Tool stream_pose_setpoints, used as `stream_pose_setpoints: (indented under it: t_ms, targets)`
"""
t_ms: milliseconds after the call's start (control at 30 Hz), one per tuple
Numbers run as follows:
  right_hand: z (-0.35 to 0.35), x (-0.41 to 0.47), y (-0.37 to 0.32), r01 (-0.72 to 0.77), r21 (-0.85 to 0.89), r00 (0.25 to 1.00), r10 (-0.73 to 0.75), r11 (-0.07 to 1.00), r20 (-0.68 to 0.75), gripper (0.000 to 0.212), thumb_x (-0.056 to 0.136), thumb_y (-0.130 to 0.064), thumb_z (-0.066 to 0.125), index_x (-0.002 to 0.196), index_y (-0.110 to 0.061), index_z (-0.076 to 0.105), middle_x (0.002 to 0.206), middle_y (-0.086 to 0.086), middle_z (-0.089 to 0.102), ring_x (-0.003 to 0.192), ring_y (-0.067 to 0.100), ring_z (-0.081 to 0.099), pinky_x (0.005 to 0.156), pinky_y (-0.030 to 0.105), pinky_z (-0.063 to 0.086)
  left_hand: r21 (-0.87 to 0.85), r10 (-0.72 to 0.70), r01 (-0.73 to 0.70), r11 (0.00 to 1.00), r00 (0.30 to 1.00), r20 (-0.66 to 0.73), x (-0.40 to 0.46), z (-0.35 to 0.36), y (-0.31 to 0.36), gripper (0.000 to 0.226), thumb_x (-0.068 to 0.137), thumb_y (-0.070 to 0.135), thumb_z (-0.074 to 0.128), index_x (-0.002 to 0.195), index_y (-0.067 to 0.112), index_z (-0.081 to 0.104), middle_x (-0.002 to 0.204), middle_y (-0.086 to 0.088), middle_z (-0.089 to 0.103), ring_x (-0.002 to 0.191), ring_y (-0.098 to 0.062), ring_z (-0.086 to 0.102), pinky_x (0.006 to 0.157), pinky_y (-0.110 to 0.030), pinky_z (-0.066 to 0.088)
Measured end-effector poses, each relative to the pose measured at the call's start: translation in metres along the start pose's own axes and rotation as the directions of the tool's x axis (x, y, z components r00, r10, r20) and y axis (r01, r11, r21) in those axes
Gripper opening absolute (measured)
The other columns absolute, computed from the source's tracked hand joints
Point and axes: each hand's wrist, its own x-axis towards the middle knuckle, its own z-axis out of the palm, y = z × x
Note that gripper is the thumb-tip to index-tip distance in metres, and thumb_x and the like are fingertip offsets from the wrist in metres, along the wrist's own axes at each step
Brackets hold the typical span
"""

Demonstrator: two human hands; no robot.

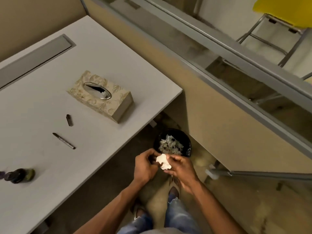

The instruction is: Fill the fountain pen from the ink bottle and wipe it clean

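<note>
Both hands meet over the floor, just in front of a black waste bin (172, 143). A crumpled white tissue (163, 161) sits between them: my left hand (146, 166) and my right hand (181, 168) each pinch it with curled fingers. The fountain pen body (64, 141) lies on the grey desk (42, 191), nib end toward the far left. Its dark cap (69, 120) lies apart, a little farther back. The ink bottle (19, 175) stands blurred near the desk's left edge, with its lid (3, 174) beside it.
A patterned tissue box (101, 96) stands on the desk behind the pen. The bin holds several crumpled tissues. A beige partition (219, 124) with a metal rail runs along the right. A yellow chair (283, 12) stands beyond it. My legs and shoes show below.
</note>
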Motion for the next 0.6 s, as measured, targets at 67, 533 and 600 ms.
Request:
stream_pose_setpoints:
  t_ms: [67,533,600]
  targets:
    - [-0.013,0.014,0.000,-0.028,0.023,0.997,0.030,0.999,-0.066,0.013,0.091,0.001,0.068,0.095,-0.008,0.075,0.101,0.016,0.077,0.086,0.023,0.076,0.069,0.032,0.062,-0.002,-0.017,0.017,1.000,0.999,0.039,0.010,0.019,-0.003,0.027,0.070,-0.004,0.076,0.079,0.021,0.073,0.074,0.006,0.073,0.066,-0.011,0.068,0.063,-0.030,0.056]
    - [-0.071,0.126,-0.002,-0.041,0.006,0.975,0.041,0.999,-0.218,0.034,0.099,-0.004,0.056,0.118,-0.028,0.071,0.122,0.001,0.070,0.112,0.018,0.067,0.097,0.038,0.055,-0.188,-0.301,0.349,0.918,0.922,0.243,0.102,0.119,-0.024,0.056,0.087,0.020,0.075,0.140,0.022,0.057,0.132,0.003,0.066,0.116,-0.007,0.064,0.105,-0.034,0.050]
    - [-0.073,0.131,-0.003,-0.025,-0.026,0.976,0.018,0.999,-0.215,0.038,0.100,-0.007,0.054,0.132,-0.026,0.064,0.132,0.000,0.065,0.121,0.017,0.062,0.108,0.041,0.049,-0.186,-0.335,0.391,0.901,0.902,0.272,0.109,0.125,-0.028,0.062,0.088,0.020,0.073,0.145,0.025,0.050,0.138,0.003,0.061,0.120,-0.009,0.062,0.107,-0.034,0.049]
